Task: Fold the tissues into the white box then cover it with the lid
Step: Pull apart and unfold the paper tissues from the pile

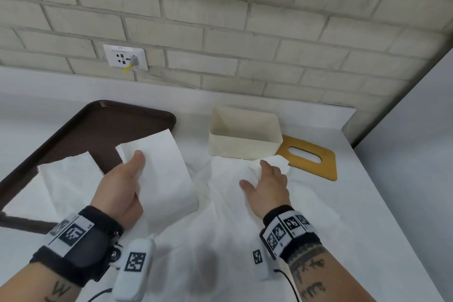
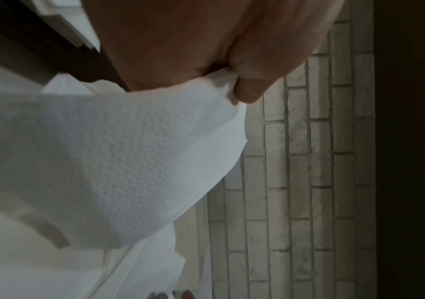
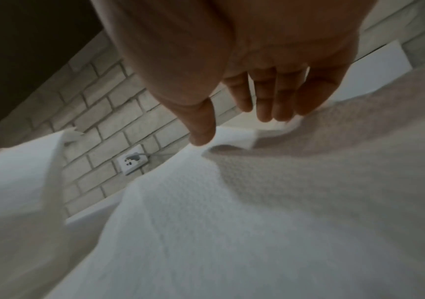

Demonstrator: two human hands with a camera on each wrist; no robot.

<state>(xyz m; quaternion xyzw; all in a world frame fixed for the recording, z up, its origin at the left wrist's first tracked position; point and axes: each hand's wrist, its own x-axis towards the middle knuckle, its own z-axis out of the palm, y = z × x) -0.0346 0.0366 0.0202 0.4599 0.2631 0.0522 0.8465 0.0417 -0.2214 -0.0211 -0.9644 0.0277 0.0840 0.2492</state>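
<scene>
The left hand point(image 1: 122, 184) is gripping a folded tissue point(image 1: 161, 174), thumb lying on top and the fingers hidden beneath the paper; the left wrist view is showing a thumb and finger pinching the sheet's edge, the rest of the hand being cut off. Left of that hand another tissue point(image 1: 68, 179) is lying partly over a dark brown tray point(image 1: 103, 120), whose near end is hidden under paper. The right hand point(image 1: 267, 184) is resting with fingers spread and nearly straight on a flat tissue point(image 1: 225, 203); its fingertips point(image 1: 264, 163) are touching a rumpled corner, and whether they are catching any paper is hard to make out. Just beyond those fingertips the white box point(image 1: 242, 140) is standing without its cover, and to their right the yellow lid point(image 1: 316, 157) is lying flat, one corner hidden behind the box. The table point(image 1: 367, 203) is running out of view at the near edge.
</scene>
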